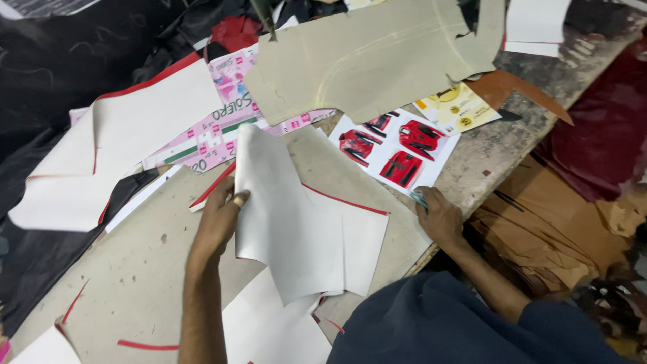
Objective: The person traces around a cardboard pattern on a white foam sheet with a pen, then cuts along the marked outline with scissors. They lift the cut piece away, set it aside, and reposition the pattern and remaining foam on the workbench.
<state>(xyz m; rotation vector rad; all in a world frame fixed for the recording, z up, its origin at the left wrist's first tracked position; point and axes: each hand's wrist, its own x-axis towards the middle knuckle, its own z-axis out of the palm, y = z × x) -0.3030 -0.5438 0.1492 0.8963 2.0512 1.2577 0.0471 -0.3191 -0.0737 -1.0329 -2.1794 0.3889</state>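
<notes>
My left hand (221, 217) grips the left edge of a white sheet with a red underside (296, 229) and lifts it off the beige board (135, 269) on the table. My right hand (438, 217) rests at the table's right edge, closed on a small bluish tool (419, 199) whose kind I cannot make out. Its tip sits beside a white printed sheet showing red jackets (394, 145). A ring shows on my left hand.
A large beige pattern piece (364, 61) lies at the back. White-and-red material (128, 135) is piled at left, over a pink printed paper (216, 135). Brown cut pieces (552, 229) lie below the table's right edge, dark red material (606, 128) beyond.
</notes>
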